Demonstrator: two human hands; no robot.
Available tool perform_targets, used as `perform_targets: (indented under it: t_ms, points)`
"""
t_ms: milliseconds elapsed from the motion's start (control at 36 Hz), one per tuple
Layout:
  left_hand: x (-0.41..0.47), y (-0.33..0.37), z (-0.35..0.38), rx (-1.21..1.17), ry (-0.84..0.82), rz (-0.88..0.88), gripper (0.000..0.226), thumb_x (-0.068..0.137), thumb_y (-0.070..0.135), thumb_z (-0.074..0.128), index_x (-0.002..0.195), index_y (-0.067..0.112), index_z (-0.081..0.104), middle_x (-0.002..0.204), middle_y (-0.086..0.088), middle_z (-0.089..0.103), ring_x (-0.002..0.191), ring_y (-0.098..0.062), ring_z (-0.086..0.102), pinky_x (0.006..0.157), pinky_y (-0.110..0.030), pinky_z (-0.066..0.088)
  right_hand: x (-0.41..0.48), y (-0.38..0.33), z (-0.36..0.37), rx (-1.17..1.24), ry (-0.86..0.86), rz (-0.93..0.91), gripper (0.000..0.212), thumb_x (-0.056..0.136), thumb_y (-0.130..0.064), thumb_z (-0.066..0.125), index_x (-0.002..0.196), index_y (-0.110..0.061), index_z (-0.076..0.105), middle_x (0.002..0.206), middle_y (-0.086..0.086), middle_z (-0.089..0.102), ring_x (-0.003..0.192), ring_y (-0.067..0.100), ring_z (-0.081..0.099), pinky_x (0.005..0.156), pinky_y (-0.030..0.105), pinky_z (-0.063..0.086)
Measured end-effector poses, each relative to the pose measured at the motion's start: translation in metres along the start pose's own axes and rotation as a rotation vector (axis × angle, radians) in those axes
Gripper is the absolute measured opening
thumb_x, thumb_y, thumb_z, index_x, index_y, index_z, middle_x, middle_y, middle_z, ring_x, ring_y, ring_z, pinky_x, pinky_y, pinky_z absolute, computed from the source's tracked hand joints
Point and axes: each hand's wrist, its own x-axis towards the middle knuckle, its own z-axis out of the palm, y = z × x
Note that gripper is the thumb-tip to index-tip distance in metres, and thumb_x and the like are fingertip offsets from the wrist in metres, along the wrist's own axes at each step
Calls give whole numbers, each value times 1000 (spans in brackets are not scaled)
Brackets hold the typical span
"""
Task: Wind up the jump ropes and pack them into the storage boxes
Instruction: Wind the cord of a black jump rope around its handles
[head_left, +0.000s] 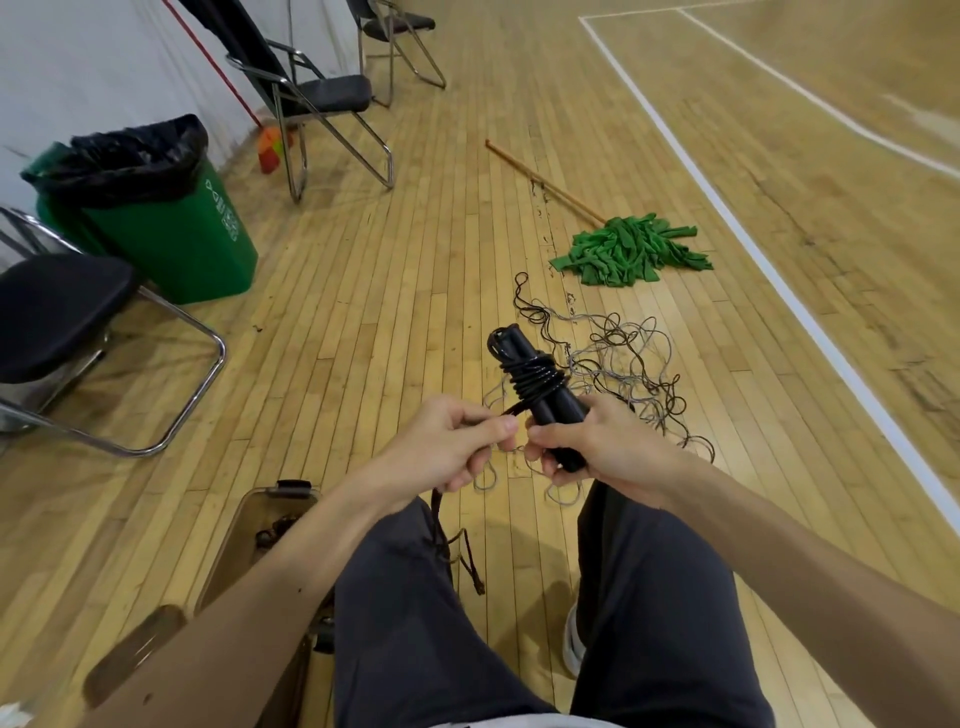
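Observation:
My right hand (602, 441) grips the lower end of two black jump rope handles (530, 379) held side by side, tilted up and to the left. Black rope is wound round their middle in several turns. My left hand (447, 447) pinches the loose black rope (511, 409) just left of the handles; its tail hangs down over my left thigh (452, 551). A tangle of grey and dark ropes (623, 364) lies on the wooden floor beyond my hands. A clear storage box (249, 525) with a dark latch stands at my left knee, partly hidden by my forearm.
A green bin (171, 228) with a black liner stands at the left, with folding chairs (311, 93) behind it and another chair (57, 322) at the far left. A green mop (628, 249) with a wooden handle lies on the floor ahead. White court lines (779, 280) run at the right.

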Motion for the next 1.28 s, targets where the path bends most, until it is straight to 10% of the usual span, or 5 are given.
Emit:
perform_targets:
  t_ms: [250,806,1278]
  points:
    - [-2,8,13,75,-38,-32,37,102,41,52,91,10,68,55,1,55,44,-13,45,43,-25,35,4,-9,-4,73,93,-35,7,94,-2,66,95,0,60,75,13,67,60,21,60,56,32,53]
    - [-18,31,16,1086,92,250,29,103,45,48,92,22,65,65,11,48,60,-9,48,59,-26,42,15,16,-24,-165,201,88,26,90,-3,73,109,5,57,78,17,69,66,26,66,70,41,60]
    - [-31,89,-4,1361,-164,548,32,102,44,48,118,24,67,100,9,64,85,-6,49,75,-24,44,-4,-23,-9,-488,-293,382,21,92,-12,71,106,1,61,76,14,68,55,18,59,49,24,51]
